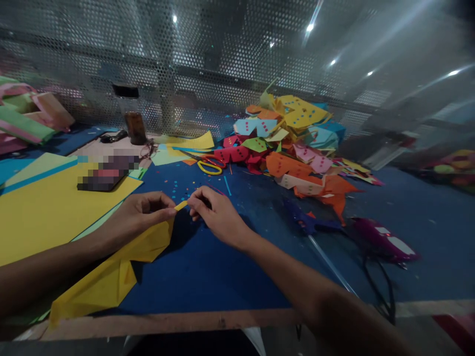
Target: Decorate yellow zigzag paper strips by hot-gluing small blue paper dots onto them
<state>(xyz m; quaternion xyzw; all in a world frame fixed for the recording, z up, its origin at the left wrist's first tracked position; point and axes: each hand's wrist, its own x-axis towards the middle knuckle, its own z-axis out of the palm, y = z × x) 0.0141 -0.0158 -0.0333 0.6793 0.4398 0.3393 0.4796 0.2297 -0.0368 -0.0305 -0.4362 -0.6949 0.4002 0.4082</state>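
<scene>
My left hand (143, 213) pinches a narrow yellow paper strip (181, 205) between thumb and fingers. The strip's far end meets the closed fingertips of my right hand (220, 216). Below my left hand hangs a folded yellow paper (107, 281), creased into angled flaps and reaching down to the table's front edge. Whether strip and folded paper are one piece is hidden by my left fingers. Tiny coloured paper bits (177, 187) lie scattered just beyond both hands on the blue tabletop (222, 277).
Large yellow sheets (40, 212) lie at left, with a pixelated dark object (107, 174) on them. Scissors (211, 167) rest near a heap of cut, dotted paper shapes (293, 148). Behind stands a bottle (135, 118). On the right are a blue tool (309, 222) and a purple object (384, 240).
</scene>
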